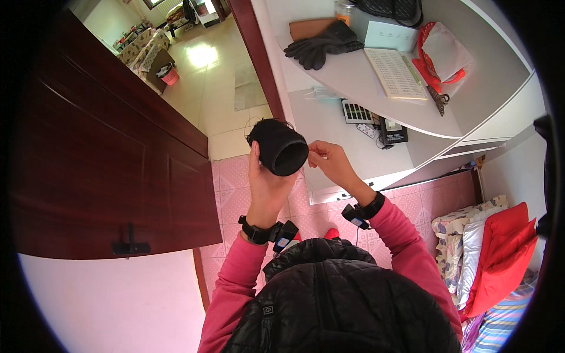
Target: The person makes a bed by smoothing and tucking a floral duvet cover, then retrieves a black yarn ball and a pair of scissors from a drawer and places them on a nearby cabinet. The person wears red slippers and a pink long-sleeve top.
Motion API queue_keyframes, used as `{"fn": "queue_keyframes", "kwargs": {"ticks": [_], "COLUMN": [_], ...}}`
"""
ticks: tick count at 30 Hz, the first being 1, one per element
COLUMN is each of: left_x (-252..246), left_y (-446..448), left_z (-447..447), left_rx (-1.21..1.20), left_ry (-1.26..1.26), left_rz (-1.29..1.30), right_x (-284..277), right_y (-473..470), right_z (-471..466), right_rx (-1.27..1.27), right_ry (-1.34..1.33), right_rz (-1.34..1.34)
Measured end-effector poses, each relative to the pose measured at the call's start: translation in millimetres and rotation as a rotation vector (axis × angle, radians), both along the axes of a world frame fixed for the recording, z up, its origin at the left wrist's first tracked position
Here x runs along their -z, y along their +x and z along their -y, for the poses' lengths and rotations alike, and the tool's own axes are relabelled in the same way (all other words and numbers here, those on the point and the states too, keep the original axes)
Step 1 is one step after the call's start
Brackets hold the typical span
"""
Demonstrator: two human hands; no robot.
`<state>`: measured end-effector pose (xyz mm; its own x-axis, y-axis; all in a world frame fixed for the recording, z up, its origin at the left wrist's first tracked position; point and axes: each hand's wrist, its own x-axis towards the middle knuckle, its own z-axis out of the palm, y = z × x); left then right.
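My left hand point(270, 187) holds up a black, hollow, fabric-like cylinder point(277, 137) from below, its thumb along the left side. The round opening faces me, and loose dark strands stick out at the far end. At the right edge of that opening is my right hand point(329, 161), with thumb and fingers bent together. Whether its fingertips pinch the rim or a thin strand is too small to tell. Each of my wrists wears a black strap with a small box on it.
A white shelf unit point(353, 154) carries black gloves point(326, 44), a notebook point(393, 73), a pen point(411, 69) and a solar light box point(393, 130). To my left stands a dark red door point(119, 145). Folded bedding point(499, 256) is stacked at right above pink tiles point(234, 189).
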<state>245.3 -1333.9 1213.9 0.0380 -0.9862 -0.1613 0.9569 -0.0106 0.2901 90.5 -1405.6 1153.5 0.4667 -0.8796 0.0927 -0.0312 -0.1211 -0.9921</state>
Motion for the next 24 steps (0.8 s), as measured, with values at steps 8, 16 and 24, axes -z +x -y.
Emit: {"fn": "queue_keyframes", "kwargs": {"ticks": [8, 16, 24], "left_x": [-2, -11, 6], "left_y": [15, 16, 4], "left_z": [7, 17, 8], "left_rx": [0.102, -0.088, 0.030], "left_ry": [-0.065, 0.092, -0.018], "left_rz": [0.229, 0.421, 0.805], "right_x": [-23, -33, -102], "right_y": [-5, -19, -20], "right_z": [-1, -39, -54], "right_rx": [0.110, 0.136, 0.010], "right_ry": [-0.220, -0.473, -0.702], "right_rz": [-0.099, -0.403, -0.313]}}
